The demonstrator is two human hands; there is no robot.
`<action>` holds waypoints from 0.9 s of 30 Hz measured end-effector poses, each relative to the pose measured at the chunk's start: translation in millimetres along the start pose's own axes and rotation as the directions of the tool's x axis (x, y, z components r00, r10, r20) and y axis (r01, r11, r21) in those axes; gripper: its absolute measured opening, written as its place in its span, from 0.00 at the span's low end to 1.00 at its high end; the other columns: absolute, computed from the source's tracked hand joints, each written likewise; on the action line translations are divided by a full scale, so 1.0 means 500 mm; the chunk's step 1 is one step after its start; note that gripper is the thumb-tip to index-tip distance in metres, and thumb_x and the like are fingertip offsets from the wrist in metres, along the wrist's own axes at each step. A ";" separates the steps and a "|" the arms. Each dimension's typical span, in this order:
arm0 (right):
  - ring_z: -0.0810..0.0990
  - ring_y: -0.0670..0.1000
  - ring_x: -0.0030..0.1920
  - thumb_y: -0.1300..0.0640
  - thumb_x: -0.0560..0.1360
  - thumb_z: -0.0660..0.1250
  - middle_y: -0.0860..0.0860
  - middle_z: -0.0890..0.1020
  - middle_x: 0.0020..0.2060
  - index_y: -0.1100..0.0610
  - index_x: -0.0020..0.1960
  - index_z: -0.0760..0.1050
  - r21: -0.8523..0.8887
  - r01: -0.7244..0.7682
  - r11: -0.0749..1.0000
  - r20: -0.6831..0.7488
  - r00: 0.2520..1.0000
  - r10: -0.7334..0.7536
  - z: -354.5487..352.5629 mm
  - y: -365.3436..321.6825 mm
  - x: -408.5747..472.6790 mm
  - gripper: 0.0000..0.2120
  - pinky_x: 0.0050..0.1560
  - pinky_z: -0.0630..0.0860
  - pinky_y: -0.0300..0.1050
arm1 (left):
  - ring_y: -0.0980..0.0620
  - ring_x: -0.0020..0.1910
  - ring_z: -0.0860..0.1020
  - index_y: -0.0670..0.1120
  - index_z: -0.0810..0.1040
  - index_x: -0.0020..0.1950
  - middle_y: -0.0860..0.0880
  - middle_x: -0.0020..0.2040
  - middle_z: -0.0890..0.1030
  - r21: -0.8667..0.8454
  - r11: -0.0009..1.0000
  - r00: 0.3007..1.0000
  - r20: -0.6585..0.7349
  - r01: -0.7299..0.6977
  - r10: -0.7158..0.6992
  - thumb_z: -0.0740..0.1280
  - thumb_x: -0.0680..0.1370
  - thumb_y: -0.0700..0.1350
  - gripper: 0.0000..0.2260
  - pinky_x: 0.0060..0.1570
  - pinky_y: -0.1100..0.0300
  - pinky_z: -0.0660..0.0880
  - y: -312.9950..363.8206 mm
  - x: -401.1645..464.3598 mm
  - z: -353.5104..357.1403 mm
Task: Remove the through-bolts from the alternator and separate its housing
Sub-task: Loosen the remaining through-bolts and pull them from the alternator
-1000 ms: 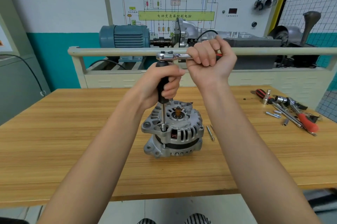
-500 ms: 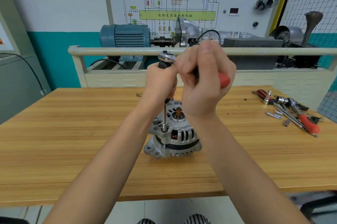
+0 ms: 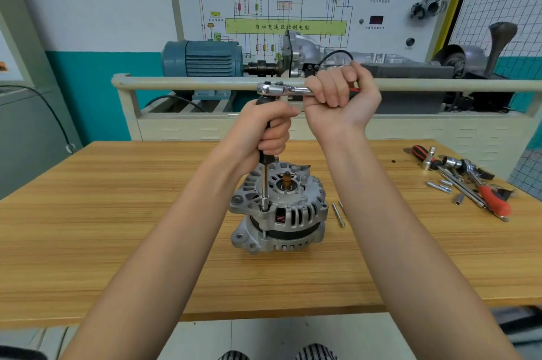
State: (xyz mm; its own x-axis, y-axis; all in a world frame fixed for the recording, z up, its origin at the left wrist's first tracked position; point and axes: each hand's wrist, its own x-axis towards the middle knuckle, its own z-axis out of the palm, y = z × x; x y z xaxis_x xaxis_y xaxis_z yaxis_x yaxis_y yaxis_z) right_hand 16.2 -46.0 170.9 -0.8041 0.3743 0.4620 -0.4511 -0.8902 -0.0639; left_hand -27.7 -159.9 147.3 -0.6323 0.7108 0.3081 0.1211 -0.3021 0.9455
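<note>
The alternator (image 3: 278,210) stands upright on the wooden surface (image 3: 117,227), with two loose through-bolts (image 3: 338,214) lying just beside it on the right. A socket extension (image 3: 265,186) rises from a bolt at the housing's near-left edge, its black grip clasped in the left hand (image 3: 264,130), while the right hand (image 3: 341,101) is wrapped around the handle of the ratchet (image 3: 278,89) on top. Farther right lies a scatter of tools (image 3: 469,183), and behind the surface stands a blue motor (image 3: 202,59).
</note>
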 end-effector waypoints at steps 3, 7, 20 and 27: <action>0.57 0.46 0.17 0.59 0.79 0.51 0.48 0.60 0.15 0.57 0.24 0.66 -0.131 0.089 0.987 0.122 0.990 -0.073 0.008 0.006 -0.031 0.24 0.23 0.56 0.38 | 0.56 0.16 0.54 0.50 0.60 0.22 0.53 0.18 0.58 0.020 0.999 0.990 -0.133 -0.040 0.043 0.61 0.77 0.35 0.25 0.20 0.69 0.53 -0.006 -0.002 0.006; 0.58 0.48 0.20 0.63 0.78 0.50 0.47 0.62 0.17 0.57 0.26 0.66 -0.402 0.446 0.800 0.434 0.862 -0.262 0.021 0.048 -0.085 0.23 0.27 0.56 0.42 | 0.55 0.17 0.55 0.50 0.60 0.24 0.54 0.19 0.59 0.073 0.992 0.913 -0.388 -0.104 0.124 0.62 0.75 0.33 0.23 0.20 0.68 0.53 -0.017 0.001 0.022; 0.56 0.47 0.15 0.59 0.75 0.55 0.47 0.58 0.14 0.57 0.23 0.64 -0.005 -0.104 0.995 0.025 0.994 0.104 0.006 -0.012 -0.001 0.21 0.23 0.53 0.36 | 0.54 0.18 0.59 0.47 0.66 0.25 0.51 0.20 0.63 0.039 0.999 0.995 0.098 0.013 -0.016 0.65 0.70 0.41 0.15 0.21 0.65 0.59 0.005 -0.005 -0.010; 0.55 0.46 0.17 0.60 0.78 0.52 0.48 0.58 0.15 0.56 0.23 0.63 -0.099 0.040 0.994 0.042 0.998 -0.036 0.015 0.001 -0.023 0.24 0.21 0.55 0.37 | 0.56 0.16 0.54 0.49 0.60 0.22 0.53 0.18 0.58 0.031 0.999 0.992 -0.127 0.007 -0.003 0.61 0.77 0.36 0.24 0.19 0.69 0.53 -0.003 -0.004 0.007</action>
State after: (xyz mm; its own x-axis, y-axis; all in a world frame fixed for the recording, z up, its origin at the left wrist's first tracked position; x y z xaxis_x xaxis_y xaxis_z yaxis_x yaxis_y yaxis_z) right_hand 28.4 -52.7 172.0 -0.7704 0.3949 0.5006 -0.5191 -0.8444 -0.1328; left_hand -24.1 -158.6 145.6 -0.7247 0.6252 0.2899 0.1408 -0.2774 0.9504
